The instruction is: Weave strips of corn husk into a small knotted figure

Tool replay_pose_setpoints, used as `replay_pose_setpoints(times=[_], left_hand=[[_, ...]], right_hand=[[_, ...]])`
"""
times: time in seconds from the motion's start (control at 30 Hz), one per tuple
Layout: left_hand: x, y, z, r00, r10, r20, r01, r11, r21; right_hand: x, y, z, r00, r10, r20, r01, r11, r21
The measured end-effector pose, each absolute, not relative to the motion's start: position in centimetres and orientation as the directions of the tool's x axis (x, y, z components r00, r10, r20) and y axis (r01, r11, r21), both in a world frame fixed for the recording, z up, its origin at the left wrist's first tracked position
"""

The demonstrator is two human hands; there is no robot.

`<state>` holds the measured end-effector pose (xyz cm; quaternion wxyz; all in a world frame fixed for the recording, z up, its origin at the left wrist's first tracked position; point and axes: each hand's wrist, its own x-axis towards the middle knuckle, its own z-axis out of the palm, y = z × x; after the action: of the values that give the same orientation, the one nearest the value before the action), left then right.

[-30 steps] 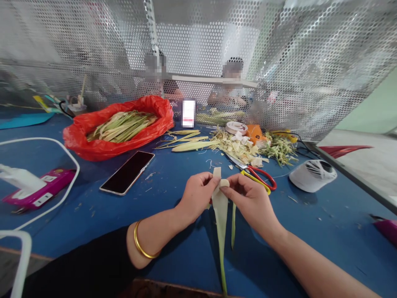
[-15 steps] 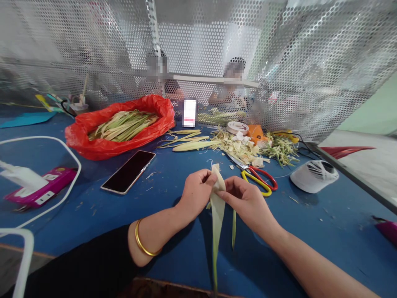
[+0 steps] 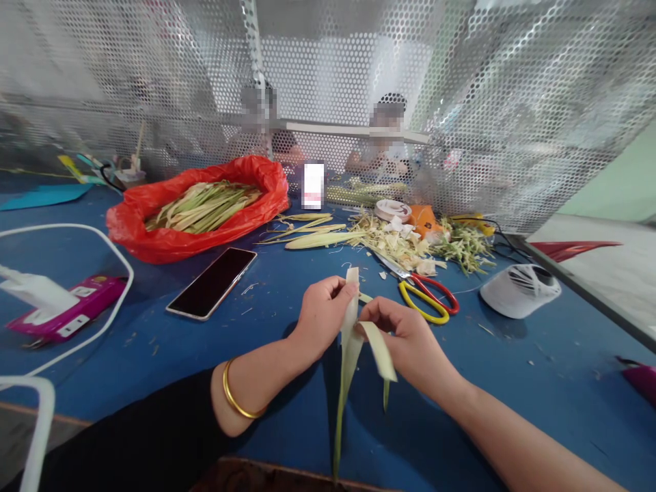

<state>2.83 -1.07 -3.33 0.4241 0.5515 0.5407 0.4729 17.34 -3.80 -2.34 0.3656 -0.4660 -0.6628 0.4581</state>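
In the head view, the left hand [image 3: 324,313] pinches the upper part of a pale leaf strip [image 3: 350,355] between thumb and forefinger; the right hand [image 3: 404,335] pinches it just below, a broad flap [image 3: 380,350] folding over its fingers. The strip is held above the blue surface [image 3: 553,383], its narrow green tail trailing toward the near edge. It looks thin enough to split lengthwise if the hands pull unevenly, and a sharp bend at the flap could crease it. A loose pinch might let it slip. The red-and-yellow-handled scissors [image 3: 410,277] lie near the right hand, where a knuckle could knock them.
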Motion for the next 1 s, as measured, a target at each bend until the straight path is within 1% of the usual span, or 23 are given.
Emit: replay_pose_setpoints(times=[0.07, 0.17, 0.27, 0.37, 0.47, 0.6, 0.7, 0.77, 0.9, 0.93, 1.0], left_hand=[[2.9, -0.9, -3.5, -0.045, 0.998, 0.043, 0.167, -0.035, 0.985], [3.0, -1.0, -3.4, -0.024, 0.999, -0.04, 0.044, 0.041, 0.998], [3.2, -1.4, -2.8, 0.09, 0.986, -0.141, -0.053, 0.146, 0.988], [3.4, -1.9, -2.4, 0.182, 0.968, -0.172, -0.03, 0.181, 0.983], [3.5, -2.1, -2.4, 0.195, 0.967, -0.165, -0.006, 0.169, 0.986], [3.5, -2.1, -2.5, 0.171, 0.974, -0.147, -0.04, 0.156, 0.987], [3.5, -2.2, -2.5, 0.148, 0.982, -0.116, -0.003, 0.117, 0.993], [3.5, -2.2, -2.5, 0.124, 0.987, -0.101, 0.039, 0.097, 0.995], [3.4, -2.1, -2.7, 0.089, 0.995, -0.053, 0.073, 0.047, 0.996], [3.4, -2.1, -2.7, 0.087, 0.995, -0.04, 0.071, 0.034, 0.997], [3.4, -2.0, -2.7, 0.076, 0.997, -0.016, 0.08, 0.01, 0.997]], right_hand=[[17.3, -3.9, -2.1, -0.299, 0.951, 0.074, 0.265, 0.157, -0.951], [17.4, -3.9, -2.0, -0.23, 0.967, 0.109, 0.28, 0.173, -0.944], [17.6, -3.5, -2.1, -0.138, 0.984, 0.114, 0.259, 0.147, -0.955], [18.1, -3.1, -2.2, -0.06, 0.986, 0.158, 0.277, 0.169, -0.946], [18.4, -2.8, -2.3, -0.027, 0.982, 0.185, 0.3, 0.185, -0.936], [18.2, -2.6, -2.5, -0.052, 0.984, 0.17, 0.295, 0.178, -0.939], [18.0, -2.7, -2.6, -0.067, 0.983, 0.173, 0.342, 0.186, -0.921], [18.0, -2.9, -2.5, -0.073, 0.975, 0.21, 0.374, 0.221, -0.901], [18.0, -3.2, -2.2, -0.095, 0.922, 0.375, 0.44, 0.377, -0.815], [18.0, -3.3, -2.3, -0.097, 0.913, 0.397, 0.447, 0.396, -0.802], [17.9, -3.2, -2.4, -0.1, 0.925, 0.367, 0.432, 0.372, -0.822]])
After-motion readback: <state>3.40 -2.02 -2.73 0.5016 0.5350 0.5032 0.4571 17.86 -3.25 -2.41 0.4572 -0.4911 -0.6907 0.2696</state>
